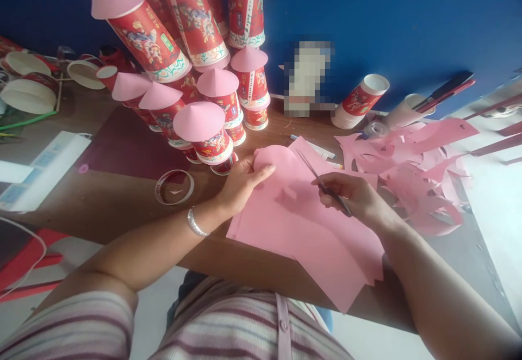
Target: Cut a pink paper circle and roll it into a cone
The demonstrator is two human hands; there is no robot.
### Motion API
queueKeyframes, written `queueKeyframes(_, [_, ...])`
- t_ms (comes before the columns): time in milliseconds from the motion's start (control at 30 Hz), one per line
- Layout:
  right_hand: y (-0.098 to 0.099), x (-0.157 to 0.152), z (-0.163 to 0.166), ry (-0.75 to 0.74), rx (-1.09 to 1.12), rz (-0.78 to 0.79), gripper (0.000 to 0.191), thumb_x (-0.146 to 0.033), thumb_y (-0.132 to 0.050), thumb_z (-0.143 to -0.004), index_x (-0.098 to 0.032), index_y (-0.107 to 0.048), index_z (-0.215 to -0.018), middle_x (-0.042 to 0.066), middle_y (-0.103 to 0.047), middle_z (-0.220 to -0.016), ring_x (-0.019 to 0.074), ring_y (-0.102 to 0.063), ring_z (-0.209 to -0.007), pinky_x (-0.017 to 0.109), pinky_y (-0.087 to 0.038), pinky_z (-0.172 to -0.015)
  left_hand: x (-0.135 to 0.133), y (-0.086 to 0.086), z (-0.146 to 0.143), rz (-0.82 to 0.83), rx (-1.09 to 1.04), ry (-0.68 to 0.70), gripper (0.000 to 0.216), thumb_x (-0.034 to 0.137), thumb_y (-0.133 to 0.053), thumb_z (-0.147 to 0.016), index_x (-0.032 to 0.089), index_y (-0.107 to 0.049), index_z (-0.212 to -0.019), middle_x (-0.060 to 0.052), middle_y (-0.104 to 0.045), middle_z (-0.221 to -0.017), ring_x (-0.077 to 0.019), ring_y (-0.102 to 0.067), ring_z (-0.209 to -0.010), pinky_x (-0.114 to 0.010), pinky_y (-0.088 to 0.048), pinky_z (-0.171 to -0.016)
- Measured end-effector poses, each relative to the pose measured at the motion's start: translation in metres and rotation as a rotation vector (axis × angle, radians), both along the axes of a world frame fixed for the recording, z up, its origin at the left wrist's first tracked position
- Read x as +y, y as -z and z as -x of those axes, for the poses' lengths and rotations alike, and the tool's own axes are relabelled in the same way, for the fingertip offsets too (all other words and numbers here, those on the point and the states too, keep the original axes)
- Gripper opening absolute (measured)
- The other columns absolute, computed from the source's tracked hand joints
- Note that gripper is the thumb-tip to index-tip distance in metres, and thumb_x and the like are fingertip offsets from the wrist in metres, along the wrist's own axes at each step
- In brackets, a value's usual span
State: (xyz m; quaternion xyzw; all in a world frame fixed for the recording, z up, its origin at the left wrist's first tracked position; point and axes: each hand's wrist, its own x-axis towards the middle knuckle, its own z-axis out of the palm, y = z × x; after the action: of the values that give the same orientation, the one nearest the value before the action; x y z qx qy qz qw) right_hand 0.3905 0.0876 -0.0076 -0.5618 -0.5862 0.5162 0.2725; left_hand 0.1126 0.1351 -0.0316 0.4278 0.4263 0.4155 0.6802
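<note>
A stack of pink paper sheets point(310, 240) lies on the brown table point(122, 197) in front of me. My left hand point(242, 183) pinches the top left edge of a rounded pink paper piece point(273, 159), thumb over it. My right hand point(350, 194) is closed round a pair of scissors point(322, 183) whose blades point up and left over the pink sheets, tips near the rounded piece. A silver bangle point(196, 224) circles my left wrist.
A pile of red paper cups with pink cone lids point(199, 120) stands at the back left. Pink paper offcuts point(424, 169) lie at the right. A tape roll point(174, 187), a white power strip point(44, 169), paper bowls point(28, 93) and lying cups point(361, 99) surround them.
</note>
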Motion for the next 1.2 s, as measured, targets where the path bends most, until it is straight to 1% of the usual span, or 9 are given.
queueKeyframes(100, [-0.006,0.003,-0.003,-0.087,-0.041,0.043,0.042,-0.05,-0.089,-0.073,-0.02,-0.083,-0.101,0.005,-0.072,-0.078,0.0186,-0.063,-0.072,0.032,-0.054,-0.069,0.0,0.002,-0.001,-0.014,-0.025,0.001,0.046,0.051,-0.09,-0.078,0.016,-0.079,-0.105,-0.006,-0.078,-0.098,-0.021,-0.071,-0.091,-0.028,-0.055,-0.074])
queueKeyframes(200, [-0.007,0.001,0.001,-0.121,-0.063,0.034,0.04,-0.05,-0.087,-0.075,-0.02,-0.084,-0.102,0.007,-0.075,-0.083,0.0201,-0.064,-0.074,0.034,-0.054,-0.07,0.0,0.003,-0.002,-0.053,-0.053,-0.002,0.04,0.049,-0.089,-0.081,0.015,-0.079,-0.099,-0.007,-0.078,-0.099,-0.0225,-0.071,-0.096,-0.033,-0.056,-0.088])
queueKeyframes(267, [-0.005,-0.001,0.005,-0.145,-0.08,0.012,0.037,-0.048,-0.084,-0.078,-0.021,-0.085,-0.104,0.008,-0.077,-0.088,0.0209,-0.065,-0.077,0.034,-0.054,-0.072,0.0,0.002,-0.003,-0.062,-0.062,-0.004,0.038,0.048,-0.089,-0.081,0.015,-0.079,-0.096,-0.008,-0.078,-0.102,-0.024,-0.071,-0.102,-0.035,-0.056,-0.091])
queueKeyframes(400, [0.0,-0.004,0.01,-0.165,-0.113,-0.023,0.036,-0.044,-0.077,-0.083,-0.021,-0.086,-0.109,0.006,-0.077,-0.086,0.0188,-0.061,-0.074,0.034,-0.053,-0.072,0.0,-0.001,-0.004,-0.072,-0.044,-0.002,0.038,0.048,-0.089,-0.08,0.015,-0.08,-0.095,-0.008,-0.079,-0.105,-0.0245,-0.071,-0.104,-0.035,-0.055,-0.091])
queueKeyframes(600, [0.004,-0.005,0.012,-0.154,-0.083,-0.006,0.041,-0.043,-0.075,-0.083,-0.02,-0.087,-0.115,0.005,-0.074,-0.085,0.017,-0.057,-0.074,0.033,-0.052,-0.07,0.0,-0.004,-0.003,-0.078,-0.029,0.017,0.037,0.049,-0.088,-0.081,0.015,-0.08,-0.095,-0.007,-0.08,-0.099,-0.0214,-0.07,-0.095,-0.034,-0.055,-0.088])
queueKeyframes(800, [0.005,-0.008,0.015,-0.13,-0.025,0.014,0.045,-0.042,-0.073,-0.083,-0.018,-0.086,-0.118,0.001,-0.064,-0.068,0.0126,-0.048,-0.061,0.03,-0.049,-0.059,-0.001,-0.002,-0.001,-0.059,-0.021,0.017,0.036,0.048,-0.087,-0.082,0.016,-0.079,-0.095,-0.007,-0.078,-0.102,-0.0209,-0.069,-0.097,-0.033,-0.055,-0.088])
queueKeyframes(900, [0.004,-0.008,0.017,-0.101,-0.004,0.014,0.044,-0.042,-0.074,-0.081,-0.017,-0.087,-0.115,0.002,-0.067,-0.07,0.0124,-0.05,-0.059,0.03,-0.05,-0.057,-0.001,-0.003,-0.001,-0.063,-0.038,0.015,0.035,0.047,-0.088,-0.082,0.016,-0.08,-0.096,-0.006,-0.078,-0.104,-0.0191,-0.068,-0.094,-0.032,-0.055,-0.087])
queueKeyframes(1067, [0.005,-0.009,0.018,-0.07,-0.005,0.008,0.043,-0.045,-0.077,-0.08,-0.017,-0.088,-0.112,0.003,-0.069,-0.069,0.0126,-0.05,-0.057,0.031,-0.053,-0.056,0.0,-0.004,-0.001,-0.074,-0.04,0.007,0.036,0.048,-0.087,-0.083,0.016,-0.079,-0.097,-0.007,-0.078,-0.102,-0.0217,-0.07,-0.099,-0.032,-0.055,-0.089])
queueKeyframes(1200, [0.006,-0.009,0.017,-0.07,-0.002,-0.003,0.044,-0.045,-0.079,-0.079,-0.017,-0.088,-0.112,0.002,-0.067,-0.067,0.0122,-0.051,-0.056,0.03,-0.053,-0.056,0.001,-0.002,0.0,-0.081,-0.036,0.011,0.037,0.048,-0.087,-0.084,0.015,-0.08,-0.1,-0.007,-0.078,-0.102,-0.0215,-0.069,-0.098,-0.032,-0.054,-0.089])
